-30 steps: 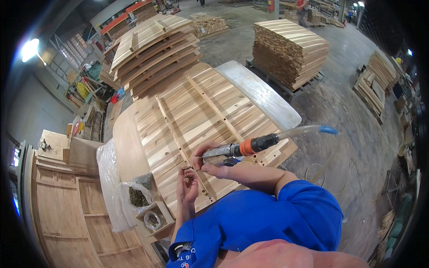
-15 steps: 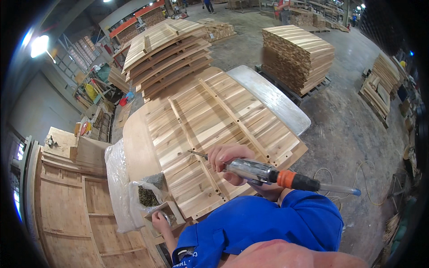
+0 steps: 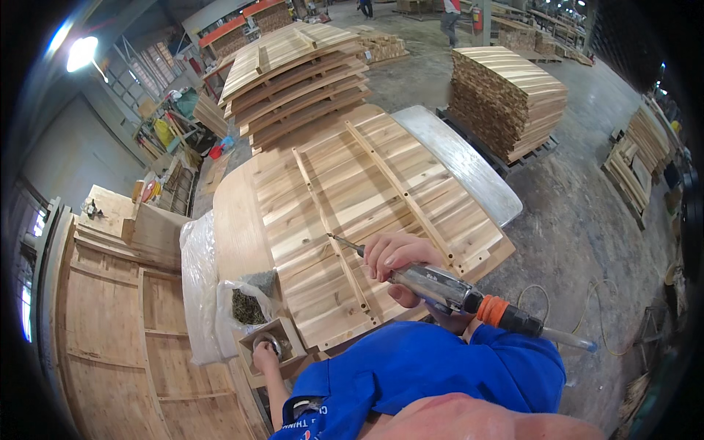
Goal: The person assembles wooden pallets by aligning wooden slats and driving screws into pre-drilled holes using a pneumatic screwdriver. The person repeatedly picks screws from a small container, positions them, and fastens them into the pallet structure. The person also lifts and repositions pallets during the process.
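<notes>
My right hand (image 3: 398,265) is wrapped round a silver pneumatic screwdriver (image 3: 438,286) with an orange ring and a clear hose. Its thin bit points left, the tip over or at the left wooden batten (image 3: 320,210); I cannot tell whether it touches. Two battens with dark holes lie across a slatted wooden panel (image 3: 367,207). At the panel's near left corner, my left hand (image 3: 265,358) reaches into a small wooden box (image 3: 295,343), fingers curled at a round metal dish (image 3: 273,339). What those fingertips hold is hidden.
Beside the box sits a plastic bag (image 3: 249,304) of small dark pieces. Stacked panels (image 3: 293,81) stand beyond the work panel. A block of boards (image 3: 506,103) rests on a pallet at the right. A wooden frame (image 3: 161,345) lies at the left; a hose (image 3: 603,315) trails over the floor.
The whole view has shifted, the scene sliding slightly right and up. My left hand remains at the box, with more of the metal dish showing. The screwdriver stays by the left batten.
</notes>
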A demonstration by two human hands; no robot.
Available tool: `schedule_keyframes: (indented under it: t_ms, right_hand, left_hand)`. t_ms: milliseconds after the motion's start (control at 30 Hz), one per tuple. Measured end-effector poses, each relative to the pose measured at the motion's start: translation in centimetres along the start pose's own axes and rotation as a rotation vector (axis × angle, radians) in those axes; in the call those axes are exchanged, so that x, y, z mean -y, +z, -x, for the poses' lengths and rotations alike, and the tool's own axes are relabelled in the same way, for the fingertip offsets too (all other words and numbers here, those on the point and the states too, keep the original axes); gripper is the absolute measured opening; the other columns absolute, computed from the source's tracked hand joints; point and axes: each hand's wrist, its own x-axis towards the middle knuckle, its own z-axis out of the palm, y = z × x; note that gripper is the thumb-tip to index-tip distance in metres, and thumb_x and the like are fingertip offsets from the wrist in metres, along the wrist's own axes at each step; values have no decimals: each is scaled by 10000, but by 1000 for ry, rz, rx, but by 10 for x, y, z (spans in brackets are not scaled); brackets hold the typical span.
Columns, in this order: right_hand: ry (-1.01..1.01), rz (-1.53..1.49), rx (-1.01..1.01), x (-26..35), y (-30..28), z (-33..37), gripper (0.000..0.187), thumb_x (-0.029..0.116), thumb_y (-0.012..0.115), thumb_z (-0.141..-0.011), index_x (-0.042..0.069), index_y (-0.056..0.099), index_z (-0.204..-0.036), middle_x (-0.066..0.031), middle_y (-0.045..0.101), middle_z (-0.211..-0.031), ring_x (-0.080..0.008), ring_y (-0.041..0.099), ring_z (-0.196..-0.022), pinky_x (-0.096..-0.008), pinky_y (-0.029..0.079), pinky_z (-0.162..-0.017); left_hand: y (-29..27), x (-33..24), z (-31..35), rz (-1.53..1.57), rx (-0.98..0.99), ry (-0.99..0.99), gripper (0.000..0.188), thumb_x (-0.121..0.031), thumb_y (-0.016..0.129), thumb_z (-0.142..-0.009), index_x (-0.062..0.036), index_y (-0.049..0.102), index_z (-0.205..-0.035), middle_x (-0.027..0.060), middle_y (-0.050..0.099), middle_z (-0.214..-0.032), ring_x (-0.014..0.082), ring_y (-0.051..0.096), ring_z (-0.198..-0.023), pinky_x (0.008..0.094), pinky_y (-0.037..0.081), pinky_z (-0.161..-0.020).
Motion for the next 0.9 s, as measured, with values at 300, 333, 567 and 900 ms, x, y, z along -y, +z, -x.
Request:
schedule_keyframes:
  t_ms: [300,333,567,900]
  right_hand:
    - [-3,2,-78,7,-25,-1,257,46,581,-739,5,503,-981,-65,543,-651,-190,555,-587,-321,476,-551]
    - [6,1,-68,10,-31,-2,257,40,577,-735,5,503,-979,-64,544,-651,-192,557,-592,-323,478,-555]
    - [38,0,-38,19,-75,-4,252,14,565,-720,5,492,-961,-63,543,-659,-194,564,-609,-334,480,-577]
    - [60,-31,-28,24,-131,-10,278,55,589,-761,8,465,-1006,-76,544,-693,-190,555,-626,-331,466,-576]
  left_hand:
    - [-7,-11,2,21,-45,-111,199,-284,666,-755,-89,628,-772,113,651,-778,312,623,-762,429,478,-671]
    - [-7,-13,2,23,-67,-120,205,-279,668,-753,-80,624,-767,115,650,-766,309,622,-746,427,478,-664]
    - [-12,-28,-6,727,-162,-267,134,-108,665,-771,7,598,-780,87,629,-717,140,580,-620,279,460,-571]
    - [42,-200,-4,1421,394,-150,283,-71,633,-798,25,569,-1056,69,630,-894,41,431,-522,176,276,-406]
